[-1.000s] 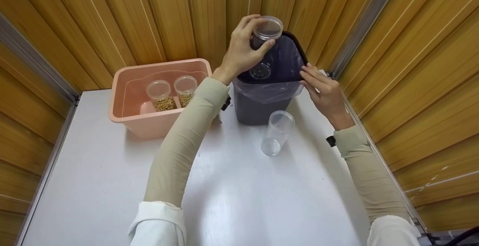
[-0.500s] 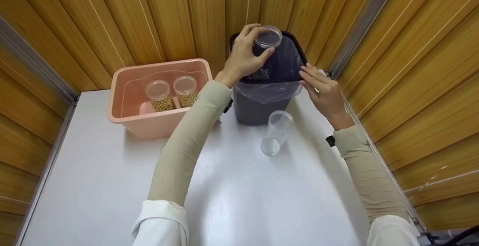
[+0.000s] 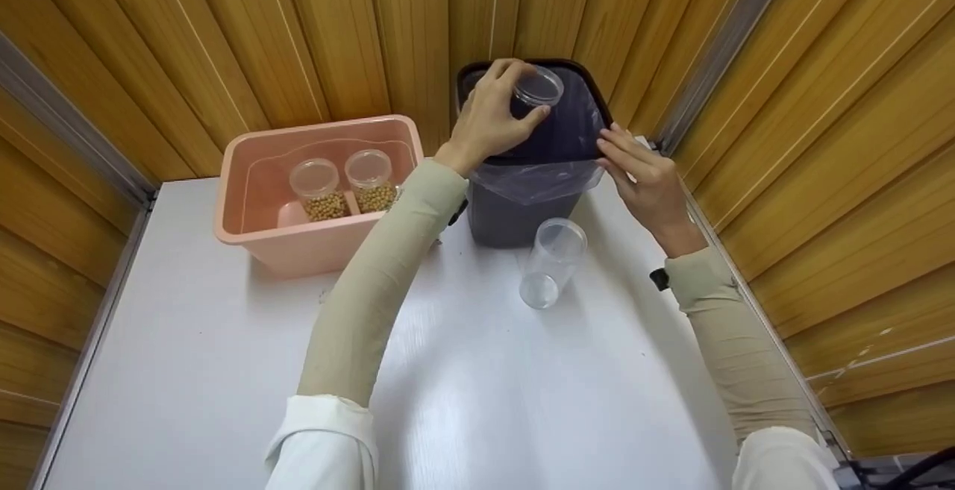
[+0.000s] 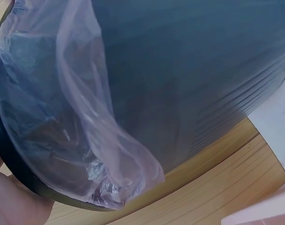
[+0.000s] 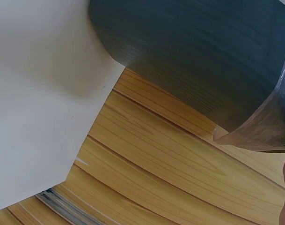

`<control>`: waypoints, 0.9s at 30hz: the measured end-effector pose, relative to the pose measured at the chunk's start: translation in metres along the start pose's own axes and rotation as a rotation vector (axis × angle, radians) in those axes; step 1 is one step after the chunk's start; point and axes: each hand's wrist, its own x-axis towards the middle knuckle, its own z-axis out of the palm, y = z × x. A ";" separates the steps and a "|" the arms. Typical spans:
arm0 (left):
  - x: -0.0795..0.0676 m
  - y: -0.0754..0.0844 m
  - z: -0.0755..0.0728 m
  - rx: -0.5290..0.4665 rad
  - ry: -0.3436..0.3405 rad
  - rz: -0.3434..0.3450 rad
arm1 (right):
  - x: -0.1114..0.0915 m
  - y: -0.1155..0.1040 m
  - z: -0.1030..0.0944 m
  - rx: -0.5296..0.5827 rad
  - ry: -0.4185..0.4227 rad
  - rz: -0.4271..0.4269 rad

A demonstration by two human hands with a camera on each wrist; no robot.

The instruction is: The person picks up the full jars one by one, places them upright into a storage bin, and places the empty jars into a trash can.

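My left hand grips a clear plastic jar near its top, thumb on one side and fingers on the other. The jar hangs upright in the mouth of a dark grey trash can; its lower part is hard to see against the dark inside. A thin clear trash bag lines the can and folds over its black rim. My right hand holds the rim at the right corner, fingers over the edge and thumb below. In the left wrist view, the bag hangs over the can's side.
A pink plastic tub stands at the left with two clear jars of yellowish beans in it. Another clear jar lies tilted on the white table before the can. Wood-patterned walls enclose the back and sides.
My left hand has lowered the jar deeper into the mouth of the trash can. The right hand has stayed at the rim.
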 end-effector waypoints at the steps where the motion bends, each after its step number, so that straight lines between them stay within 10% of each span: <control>1: 0.000 0.000 0.000 0.008 -0.003 0.002 | 0.000 0.000 0.000 -0.003 -0.001 -0.001; 27: -0.008 -0.002 -0.006 0.070 -0.002 -0.019 | 0.002 -0.002 0.006 0.031 0.001 0.003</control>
